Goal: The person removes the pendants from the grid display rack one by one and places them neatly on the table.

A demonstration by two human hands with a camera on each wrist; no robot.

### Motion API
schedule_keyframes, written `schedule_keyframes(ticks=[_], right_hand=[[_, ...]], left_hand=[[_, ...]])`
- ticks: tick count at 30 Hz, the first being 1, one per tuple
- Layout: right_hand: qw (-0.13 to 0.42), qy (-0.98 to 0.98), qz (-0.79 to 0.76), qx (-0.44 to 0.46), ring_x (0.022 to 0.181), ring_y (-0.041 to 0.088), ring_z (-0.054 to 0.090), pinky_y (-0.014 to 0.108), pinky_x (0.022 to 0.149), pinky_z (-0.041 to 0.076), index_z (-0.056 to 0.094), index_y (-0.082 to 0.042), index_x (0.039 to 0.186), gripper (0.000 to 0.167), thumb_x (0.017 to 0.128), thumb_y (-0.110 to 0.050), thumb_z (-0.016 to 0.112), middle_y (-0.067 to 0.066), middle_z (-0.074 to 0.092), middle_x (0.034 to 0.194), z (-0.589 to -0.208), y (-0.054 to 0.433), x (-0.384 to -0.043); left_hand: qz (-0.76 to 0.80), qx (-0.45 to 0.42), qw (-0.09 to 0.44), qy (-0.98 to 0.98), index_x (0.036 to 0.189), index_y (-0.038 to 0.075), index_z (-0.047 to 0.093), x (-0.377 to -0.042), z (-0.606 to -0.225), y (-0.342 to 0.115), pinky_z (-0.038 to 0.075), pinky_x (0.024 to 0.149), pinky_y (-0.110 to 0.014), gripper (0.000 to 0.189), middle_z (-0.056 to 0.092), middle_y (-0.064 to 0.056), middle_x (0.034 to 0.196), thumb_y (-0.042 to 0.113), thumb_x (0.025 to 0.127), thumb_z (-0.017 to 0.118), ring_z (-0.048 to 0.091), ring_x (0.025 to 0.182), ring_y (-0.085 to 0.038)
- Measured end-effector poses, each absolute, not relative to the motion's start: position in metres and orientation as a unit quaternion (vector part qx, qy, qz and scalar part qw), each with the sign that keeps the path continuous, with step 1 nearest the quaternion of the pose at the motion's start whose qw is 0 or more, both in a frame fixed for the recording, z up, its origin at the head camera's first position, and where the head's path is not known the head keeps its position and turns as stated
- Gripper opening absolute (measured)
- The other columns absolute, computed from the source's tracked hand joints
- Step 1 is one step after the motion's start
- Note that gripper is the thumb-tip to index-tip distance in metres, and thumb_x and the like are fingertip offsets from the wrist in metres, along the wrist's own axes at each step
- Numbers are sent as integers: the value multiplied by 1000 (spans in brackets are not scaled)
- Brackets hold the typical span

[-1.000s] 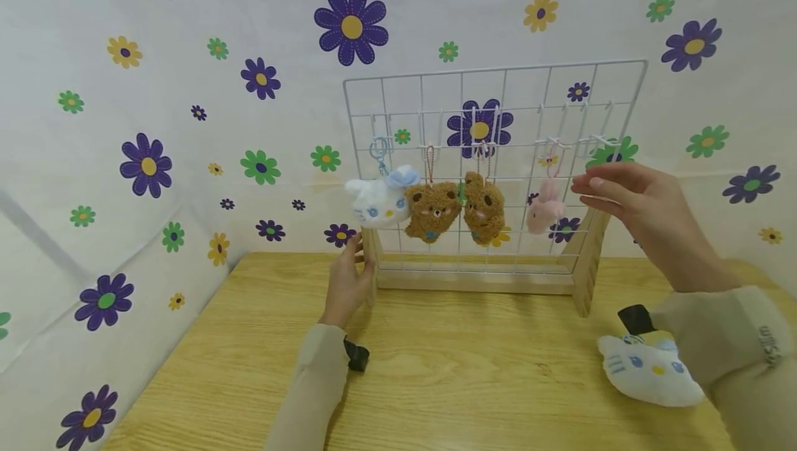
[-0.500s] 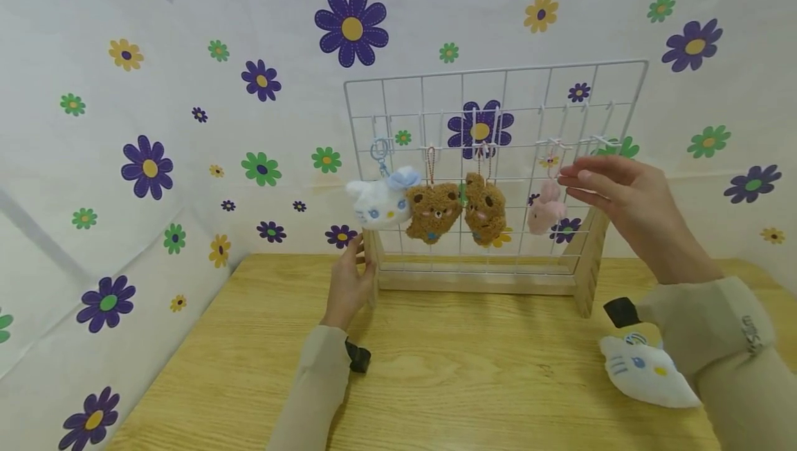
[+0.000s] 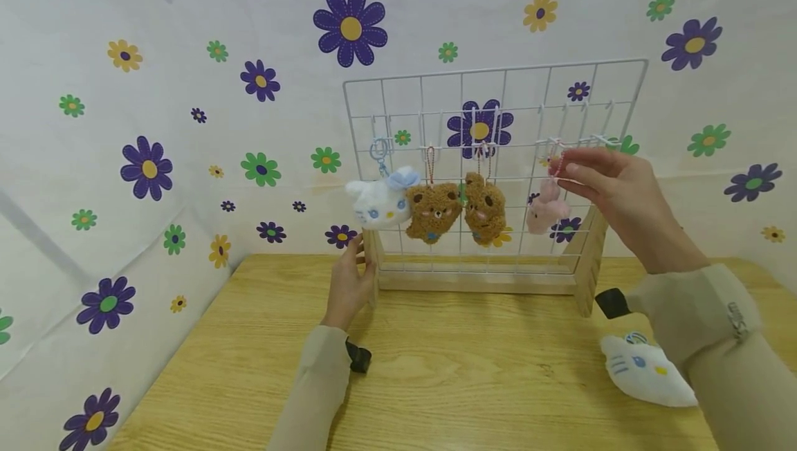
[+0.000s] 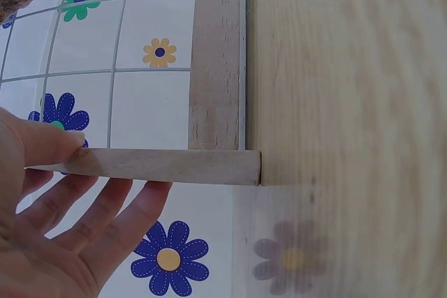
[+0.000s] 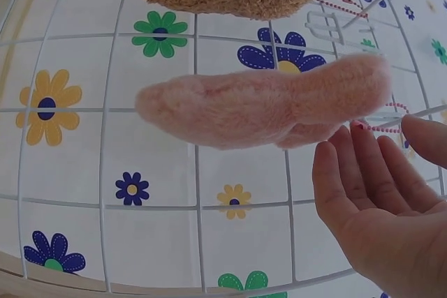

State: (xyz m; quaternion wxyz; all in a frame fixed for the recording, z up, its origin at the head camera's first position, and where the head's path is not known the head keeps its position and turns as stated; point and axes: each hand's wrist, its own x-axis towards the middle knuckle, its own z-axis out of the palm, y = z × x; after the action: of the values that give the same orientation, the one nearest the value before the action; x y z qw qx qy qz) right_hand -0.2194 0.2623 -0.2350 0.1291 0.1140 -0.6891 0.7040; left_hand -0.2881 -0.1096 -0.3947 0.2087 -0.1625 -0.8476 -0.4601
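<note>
Here a white backdrop (image 3: 411, 8) printed with purple, yellow and green flowers rises behind a yellowish wood-grained worktop (image 3: 461, 382). On that stands a white wire grid rack (image 3: 506, 70) with a pale wooden base bar (image 3: 473, 283). The left grip (image 3: 350, 290), a bare hand, clasps the rack's pale wooden left upright (image 4: 167, 165) between thumb and fingers. The right grip (image 3: 629, 191), also bare, is loose, fingers extended and thumb apart. A white plush cat head (image 3: 647, 373) lies below it, partly behind the sleeve; a blue-bowed white plush cat head (image 3: 380, 203) hangs at the rack's left, then two curly brown plush bears (image 3: 434, 212). Smaller, a fuzzy pink plush rabbit (image 3: 546, 212) hangs from a rack hook, just beside the right fingertips. Its thin pink bead chain (image 3: 559, 157) runs up at those fingertips.
</note>
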Motion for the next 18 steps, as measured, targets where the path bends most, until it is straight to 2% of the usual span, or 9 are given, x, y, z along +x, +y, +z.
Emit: schedule_keyframes(ticks=[14,18], right_hand=[[145,-691,699,114,92,11,69,19,82,58,75,-10,109,15,99,-9,64,0,73,105,-229,254,-220],[149,-681,708,108,89,12,69,20,79,59,76,-7,108,14,98,-8,66,1,72,103,-230,254,-218]], left_hand=[[-461,-170,215,-844,141,-7,48,-289,-397,-110,59,90,-49,49,59,-31,132,-11,94,62,66,108,-45],[-462,-167,213,-844,140,-7,48,-289,-396,-110,59,91,-49,49,59,-31,133,-11,94,62,66,109,-44]])
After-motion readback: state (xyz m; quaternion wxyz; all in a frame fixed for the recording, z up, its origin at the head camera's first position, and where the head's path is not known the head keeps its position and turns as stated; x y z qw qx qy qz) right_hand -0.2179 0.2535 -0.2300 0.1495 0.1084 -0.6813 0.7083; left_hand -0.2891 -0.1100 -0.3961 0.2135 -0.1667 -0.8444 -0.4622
